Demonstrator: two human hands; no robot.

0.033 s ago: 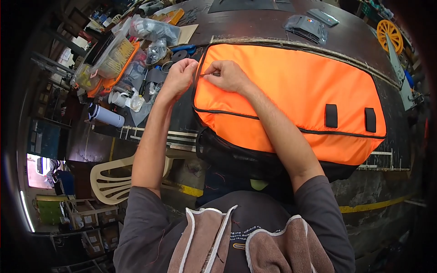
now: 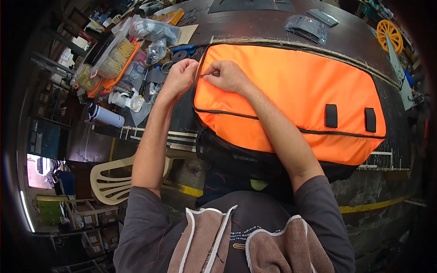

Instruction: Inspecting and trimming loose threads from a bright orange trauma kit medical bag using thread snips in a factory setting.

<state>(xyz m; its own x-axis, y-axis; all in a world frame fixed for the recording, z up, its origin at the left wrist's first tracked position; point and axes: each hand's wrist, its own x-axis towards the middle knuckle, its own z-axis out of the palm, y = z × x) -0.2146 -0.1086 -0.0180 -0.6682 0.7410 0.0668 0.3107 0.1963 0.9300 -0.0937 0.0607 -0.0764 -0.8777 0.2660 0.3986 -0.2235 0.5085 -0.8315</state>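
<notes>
A large bright orange bag (image 2: 291, 86) with black piping and a black lower part lies on the dark table in front of me. At its left end my left hand (image 2: 181, 78) is closed in a pinch on the black edge trim (image 2: 198, 78). Just right of it, over the orange fabric, my right hand (image 2: 227, 76) is closed around a small slim dark tool (image 2: 215, 74). The tool's thin tip points left at the trim; most of it is hidden in my fingers, so its kind is unclear. Two black webbing loops (image 2: 331, 116) sit on the bag's right part.
Left on the table are a clear bin with an orange rim (image 2: 119, 68), plastic bags (image 2: 154, 31), tape rolls and a pale bottle (image 2: 106, 115). Packed dark pieces (image 2: 307, 28) lie at the back. A beige plastic chair (image 2: 111, 182) stands lower left; an orange wheel (image 2: 389, 36) is far right.
</notes>
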